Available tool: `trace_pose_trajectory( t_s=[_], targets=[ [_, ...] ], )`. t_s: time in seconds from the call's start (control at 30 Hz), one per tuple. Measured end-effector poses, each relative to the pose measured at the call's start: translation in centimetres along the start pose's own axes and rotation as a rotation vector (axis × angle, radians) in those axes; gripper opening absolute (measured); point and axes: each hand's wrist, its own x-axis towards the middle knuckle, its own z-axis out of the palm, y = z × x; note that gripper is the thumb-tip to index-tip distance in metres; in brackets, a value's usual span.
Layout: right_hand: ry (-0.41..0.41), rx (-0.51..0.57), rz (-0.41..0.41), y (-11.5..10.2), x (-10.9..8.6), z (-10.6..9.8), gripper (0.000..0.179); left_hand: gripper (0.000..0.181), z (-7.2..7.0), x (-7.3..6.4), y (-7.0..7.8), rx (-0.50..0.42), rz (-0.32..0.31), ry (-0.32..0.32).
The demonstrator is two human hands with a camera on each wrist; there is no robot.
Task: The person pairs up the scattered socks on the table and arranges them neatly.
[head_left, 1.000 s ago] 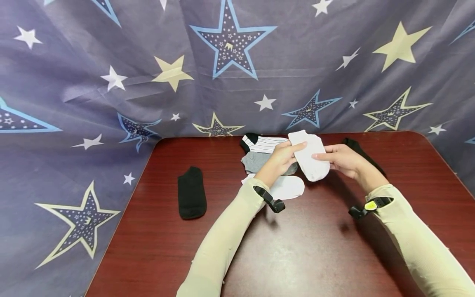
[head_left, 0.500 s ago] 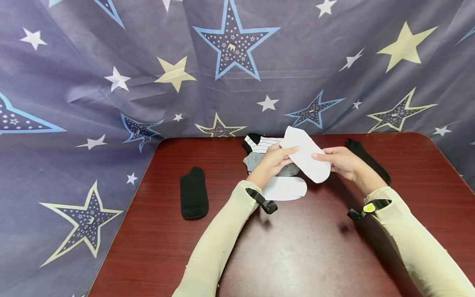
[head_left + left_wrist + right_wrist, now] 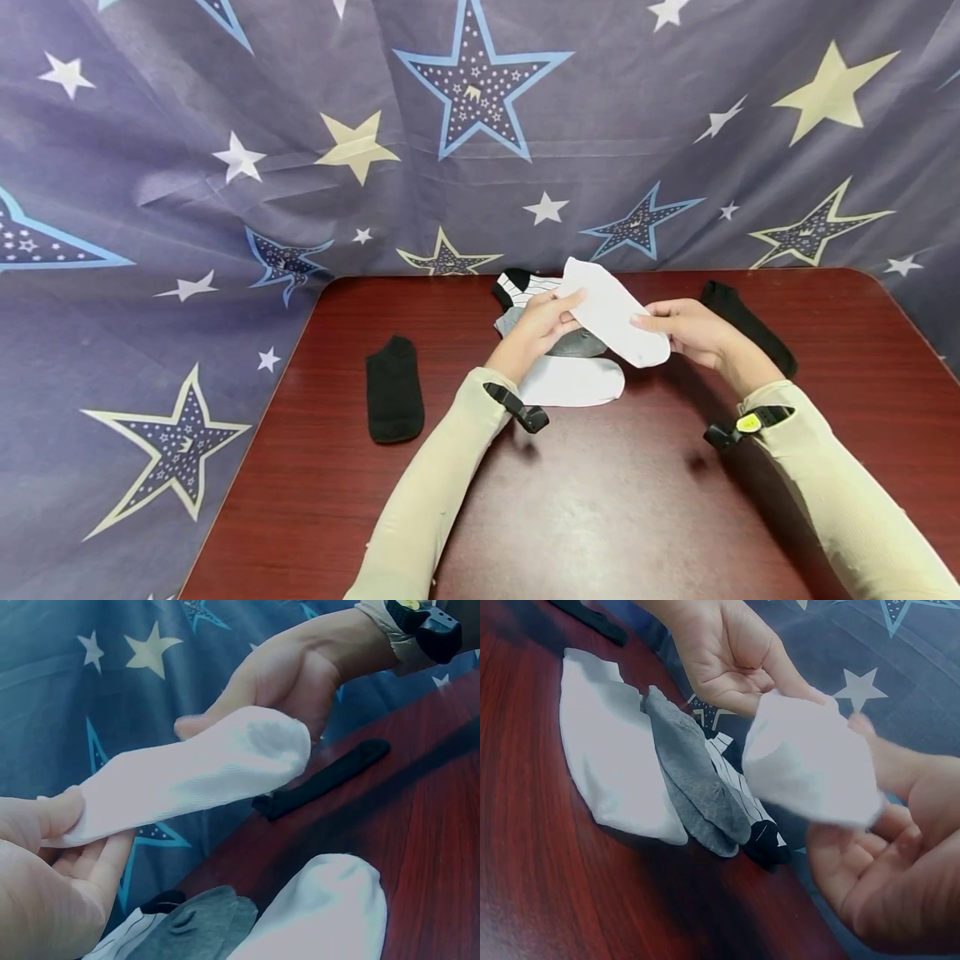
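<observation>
A white ankle sock point(image 3: 611, 312) is held up above the table between both hands. My left hand point(image 3: 534, 333) pinches its opening end, thumb on top and fingers beneath, as the left wrist view shows at the cuff point(image 3: 97, 814). At the toe end my right hand point(image 3: 693, 335) pinches the sock with the thumb on its near face. Below the left hand, another white sock point(image 3: 573, 382) lies flat on the table. Beyond it lie grey socks point(image 3: 694, 776), one overlapping another, and a white sock with black stripes and black ends point(image 3: 517, 287), partly covered by the left hand.
A black sock point(image 3: 394, 392) lies toward the table's left side. Another black sock point(image 3: 750, 329) lies behind the right hand. The dark red table point(image 3: 585, 500) meets a star-patterned curtain point(image 3: 300, 125) at its back edge.
My left hand has moved left and slightly down, drawing its end of the white sock away from my right hand. The sock now looks longer and more stretched out and tilted.
</observation>
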Motion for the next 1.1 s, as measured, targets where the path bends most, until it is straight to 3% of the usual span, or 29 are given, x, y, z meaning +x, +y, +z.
trace_pose_trajectory(
  t_s=[0.13, 0.23, 0.37, 0.63, 0.93, 1.1],
  targets=[
    [-0.050, -0.005, -0.035, 0.0, -0.2, 0.1, 0.022, 0.007, -0.5, -0.1, 0.6, -0.031, 0.008, 0.019],
    [-0.066, -0.012, -0.063, 0.0, -0.3, 0.1, 0.021, 0.006, -0.8, -0.2, 1.0, -0.044, 0.017, 0.023],
    [-0.039, 0.009, -0.084, 0.1, -0.4, 0.2, 0.017, 0.008, -1.3, -0.3, 1.3, -0.052, 0.011, 0.019],
    [0.002, 0.133, -0.098, -0.1, -0.5, 0.6, 0.011, 0.035, -2.2, -1.0, 1.4, -0.026, 0.021, -0.025],
    [0.037, 0.161, -0.077, 0.3, -0.6, 0.9, 0.022, 0.029, -2.9, -1.7, 1.5, -0.019, 0.039, -0.084],
    [0.041, 0.185, -0.070, 0.5, -0.9, 0.8, 0.024, 0.019, -3.0, -1.6, 1.3, -0.021, 0.044, -0.078]
  ],
)
